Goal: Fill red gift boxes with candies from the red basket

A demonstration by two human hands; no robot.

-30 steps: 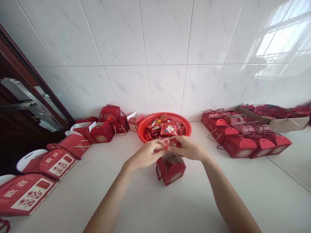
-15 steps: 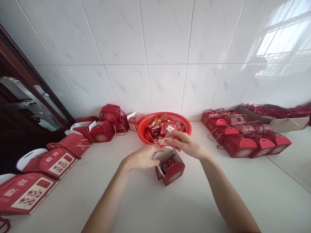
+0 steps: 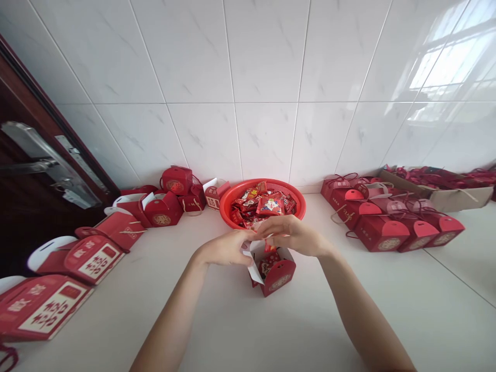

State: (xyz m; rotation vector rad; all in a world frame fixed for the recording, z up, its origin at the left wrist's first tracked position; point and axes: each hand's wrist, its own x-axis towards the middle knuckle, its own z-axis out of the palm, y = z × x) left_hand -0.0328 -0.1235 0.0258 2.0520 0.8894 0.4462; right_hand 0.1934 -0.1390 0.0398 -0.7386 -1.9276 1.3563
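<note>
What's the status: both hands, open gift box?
Left hand on flap of open gift box. Right hand above, red packet at fingertips. Right hand partly hides basket.

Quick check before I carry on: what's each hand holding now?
Left hand: closed on a flap of the red gift box.
Right hand: closed on a small red packet over it.

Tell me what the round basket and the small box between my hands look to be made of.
Basket: probably plastic, smooth and slightly glossy orange-red, with a perforated wall.
Small box: likely thin card, printed red outside and plain white inside, judging by its folded flaps.
</note>
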